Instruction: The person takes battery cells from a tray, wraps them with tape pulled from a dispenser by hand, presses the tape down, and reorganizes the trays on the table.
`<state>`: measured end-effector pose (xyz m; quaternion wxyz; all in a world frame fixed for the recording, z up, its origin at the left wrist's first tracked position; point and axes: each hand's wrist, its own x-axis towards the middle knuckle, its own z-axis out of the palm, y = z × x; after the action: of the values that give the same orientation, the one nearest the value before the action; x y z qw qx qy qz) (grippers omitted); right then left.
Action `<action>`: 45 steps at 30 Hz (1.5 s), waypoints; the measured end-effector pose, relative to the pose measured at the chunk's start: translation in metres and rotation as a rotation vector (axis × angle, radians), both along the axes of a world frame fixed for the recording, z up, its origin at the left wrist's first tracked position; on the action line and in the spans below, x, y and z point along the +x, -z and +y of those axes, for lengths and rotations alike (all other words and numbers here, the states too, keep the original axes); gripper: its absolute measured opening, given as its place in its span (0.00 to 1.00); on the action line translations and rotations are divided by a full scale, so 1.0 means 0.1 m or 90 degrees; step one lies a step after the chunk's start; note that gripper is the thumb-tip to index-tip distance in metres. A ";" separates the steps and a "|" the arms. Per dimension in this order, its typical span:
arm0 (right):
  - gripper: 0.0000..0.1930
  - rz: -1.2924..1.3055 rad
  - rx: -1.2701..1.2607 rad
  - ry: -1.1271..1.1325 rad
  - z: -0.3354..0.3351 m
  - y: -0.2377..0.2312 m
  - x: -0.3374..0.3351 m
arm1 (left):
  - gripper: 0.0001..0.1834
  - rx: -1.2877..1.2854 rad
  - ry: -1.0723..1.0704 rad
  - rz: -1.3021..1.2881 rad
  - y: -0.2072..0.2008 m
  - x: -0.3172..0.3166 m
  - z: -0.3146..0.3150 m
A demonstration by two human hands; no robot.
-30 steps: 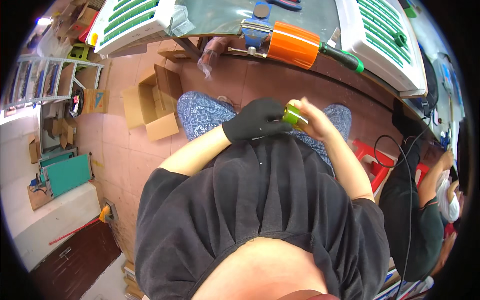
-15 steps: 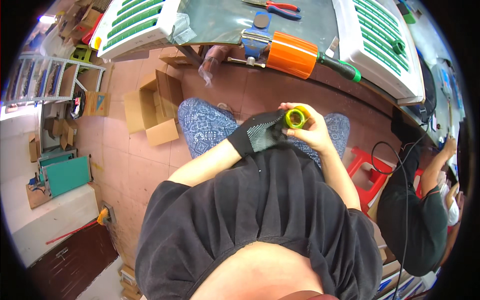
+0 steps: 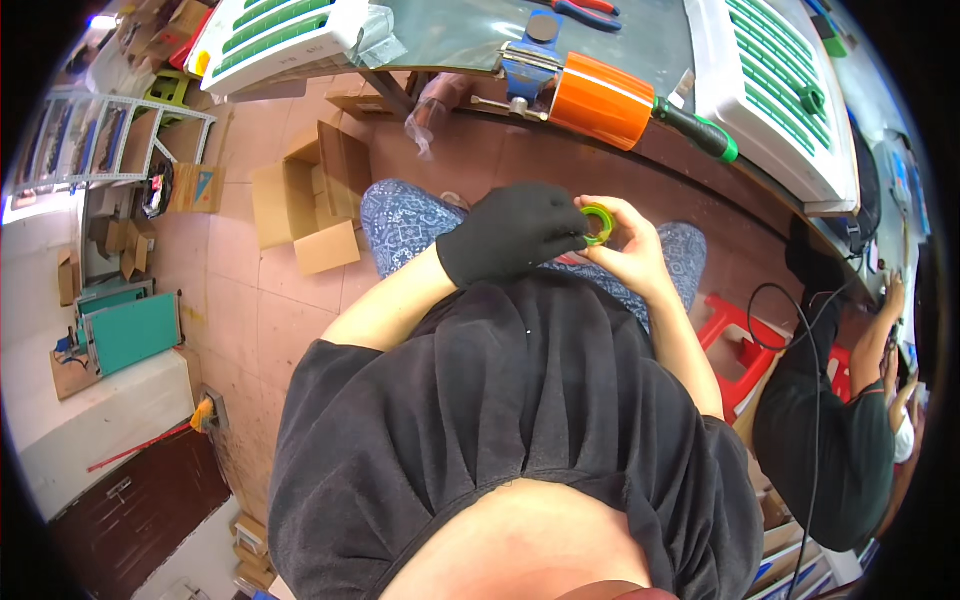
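Observation:
In front of my lap, my right hand (image 3: 632, 250) is bare and holds a glossy yellow-green ring (image 3: 604, 222) between thumb and fingers. Its round opening faces up toward me. My left hand (image 3: 515, 232) wears a black glove, with the back of the hand turned up. The gloved fingers are bent and their tips meet the ring's left side; what lies under them is hidden. Beyond my hands, a blue vise (image 3: 532, 68) sits at the workbench edge, next to an orange cylinder (image 3: 602, 100) with a black-and-green handle (image 3: 700, 130) at its right.
Pliers (image 3: 588, 12) lie on the workbench (image 3: 640, 55) between two white racks with green strips, left (image 3: 290, 45) and right (image 3: 770, 90). An open cardboard box (image 3: 310, 200) stands on the floor at left. A red stool (image 3: 735, 345) and a co-worker (image 3: 830, 450) are at right; a black cable (image 3: 812, 430) hangs there.
My left hand has rolled over, from its dotted palm side showing to its back showing. The ring has tilted slightly in my right hand. The view has shifted a little.

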<state>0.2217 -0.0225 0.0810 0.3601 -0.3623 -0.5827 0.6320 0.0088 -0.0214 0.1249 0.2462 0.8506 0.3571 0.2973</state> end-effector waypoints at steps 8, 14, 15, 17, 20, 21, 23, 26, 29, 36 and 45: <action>0.26 -0.103 0.040 0.061 -0.04 0.11 -0.05 | 0.09 -0.065 -0.013 -0.119 0.17 0.08 -0.07; 0.26 -0.168 0.087 0.087 -0.06 0.14 -0.06 | 0.09 -0.075 -0.031 -0.113 0.32 0.11 -0.04; 0.25 -0.181 0.109 0.087 -0.06 0.15 -0.05 | 0.10 -0.056 -0.022 -0.101 0.35 0.11 -0.04; 0.25 -0.172 0.090 0.090 -0.08 0.13 -0.07 | 0.10 -0.078 -0.032 -0.118 0.37 0.10 -0.04; 0.24 -0.137 0.063 0.109 -0.11 0.21 -0.10 | 0.09 -0.137 -0.068 -0.152 0.38 0.13 -0.05; 0.23 -0.113 0.055 0.126 -0.11 0.25 -0.11 | 0.09 -0.173 -0.094 -0.170 0.38 0.14 -0.05; 0.22 -0.111 0.028 0.139 -0.12 0.28 -0.12 | 0.10 -0.192 -0.095 -0.171 0.33 0.16 -0.07; 0.22 -0.112 0.015 0.165 -0.13 0.28 -0.14 | 0.10 -0.193 -0.120 -0.167 0.26 0.22 -0.10; 0.24 -0.166 0.097 0.192 -0.12 0.37 -0.14 | 0.09 -0.157 -0.157 -0.158 0.36 0.28 -0.09; 0.28 -0.106 0.071 0.136 -0.13 0.32 -0.13 | 0.07 -0.085 -0.150 -0.176 0.51 0.27 -0.07; 0.23 0.296 -0.356 -0.066 -0.01 0.28 0.10 | 0.08 -0.178 -0.143 -0.218 0.40 0.18 -0.05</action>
<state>0.2320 -0.0238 0.0531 0.3376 -0.2636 -0.3074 0.8497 0.0266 -0.0268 0.0852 0.3837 0.7007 0.4398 0.4104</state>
